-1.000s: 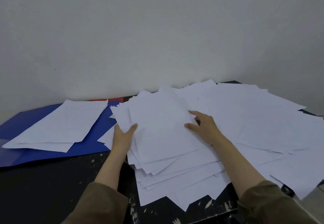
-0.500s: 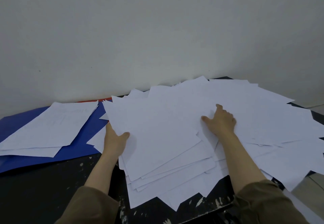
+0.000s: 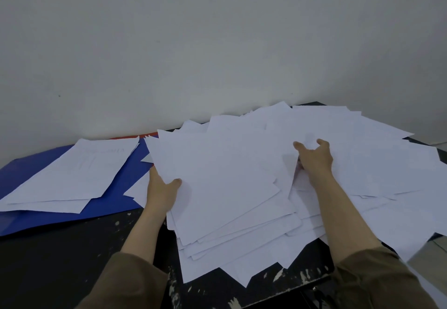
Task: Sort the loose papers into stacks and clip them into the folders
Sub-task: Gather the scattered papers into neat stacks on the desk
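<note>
A wide heap of loose white papers (image 3: 362,163) covers the right half of the black table. My left hand (image 3: 160,191) grips the left edge of a gathered bunch of sheets (image 3: 217,182), thumb on top, fingers hidden beneath. My right hand (image 3: 314,157) reaches into the middle of the heap, fingers spread and curled on a sheet there. At the left lies an open blue folder (image 3: 29,170) with a small stack of papers (image 3: 79,173) resting on it. A strip of red folder (image 3: 130,137) shows behind the blue one.
The black table (image 3: 60,248) is paint-flecked and bare at the front left. A plain white wall (image 3: 217,42) rises right behind the table. Papers overhang the table's right front edge (image 3: 411,243).
My right hand moved from the near side of the bunch rightward and farther into the heap. My left hand kept its hold on the bunch, which shifted slightly left and spread.
</note>
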